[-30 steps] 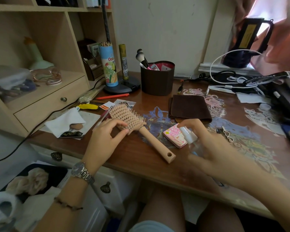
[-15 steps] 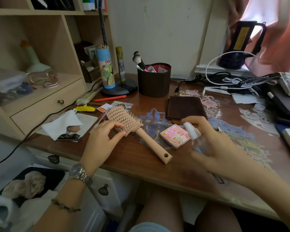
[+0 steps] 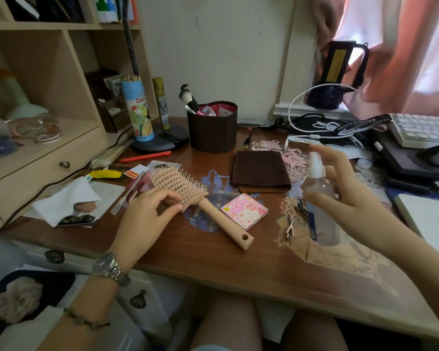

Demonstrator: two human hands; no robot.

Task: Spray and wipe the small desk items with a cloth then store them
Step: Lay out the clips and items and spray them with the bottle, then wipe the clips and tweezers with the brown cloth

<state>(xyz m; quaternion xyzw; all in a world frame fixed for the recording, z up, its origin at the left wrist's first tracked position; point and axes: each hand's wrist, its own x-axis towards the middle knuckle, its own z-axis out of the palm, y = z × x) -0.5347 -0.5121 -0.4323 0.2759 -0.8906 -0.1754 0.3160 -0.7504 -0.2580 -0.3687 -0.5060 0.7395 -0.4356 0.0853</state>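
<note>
A beige paddle hairbrush (image 3: 188, 190) lies on the wooden desk (image 3: 162, 244), bristles up, handle toward the front edge. My left hand (image 3: 147, 214) pinches the brush head at its near side. My right hand (image 3: 350, 198) holds a clear spray bottle (image 3: 318, 196) with a white nozzle, upright above the desk's right part, forefinger raised above the nozzle. A folded brown cloth (image 3: 260, 172) lies behind the brush. A pink square compact (image 3: 243, 211) sits just right of the handle. Metal hair clips (image 3: 292, 224) lie beside the bottle.
A brown holder (image 3: 213, 130) with makeup brushes stands at the back, a pencil tube (image 3: 137, 110) to its left. Shelf unit with a drawer (image 3: 48, 168) on the left. White tissue (image 3: 66, 198), papers and a red pen (image 3: 145, 156) left of the brush. Keyboard (image 3: 423, 130), cables and tablets on the right.
My right hand has lifted the spray bottle a little up and to the right, its forefinger now raised off the nozzle. The left hand stays on the brush head.
</note>
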